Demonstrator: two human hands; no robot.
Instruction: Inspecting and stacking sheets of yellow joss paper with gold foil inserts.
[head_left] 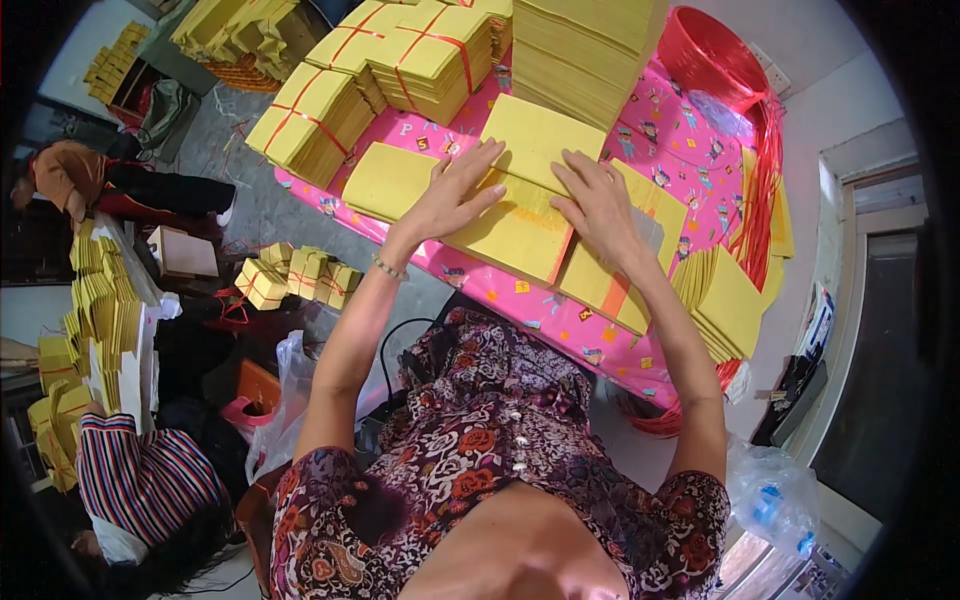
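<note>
The yellow paper (pixel 522 235) lies in the middle of the table, on the pink cover (pixel 520 300). The left hand (pixel 458 195) rests on its left side, fingers a little apart, thumb out wide. The right hand (pixel 598 208) rests across from it, fingers bent and slightly spread, and hides some paper underneath. A gray patch (pixel 648 235) by the right wrist is hard to make out. Farther back is a tall yellow pile (pixel 575 60), cut off at the top. Tied bundles (pixel 315 120) stand left of it; a red tub (pixel 710 60) sits right. Low on the left, a person in stripes (pixel 150 480) is partly hidden by dark shadow.
</note>
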